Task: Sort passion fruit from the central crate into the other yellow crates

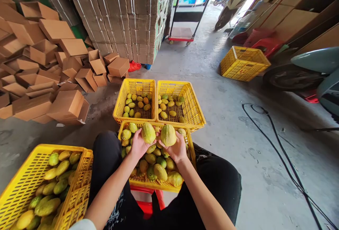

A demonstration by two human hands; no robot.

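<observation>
My left hand (138,146) is closed around a yellow-green papaya (148,133). A second, slightly larger papaya (168,135) rests in my right hand (178,149), its fingers curled under it. The two hands are close together above a yellow plastic crate (189,140) between my knees. Inside that crate lie many papayas (160,172), green to yellow, partly hidden by my hands and forearms. Just beyond it stand two more yellow crates, the left one (116,111) and the right one (194,104), each with a layer of smaller-looking papayas on the bottom.
At lower left is another yellow crate (16,184) of papayas. Open cardboard boxes (67,104) lie heaped at left, beside stacked flat cartons (119,28). A hand trolley (182,34), a yellow crate (243,64), a scooter (317,67) and a black cable (278,141) occupy the floor beyond and right.
</observation>
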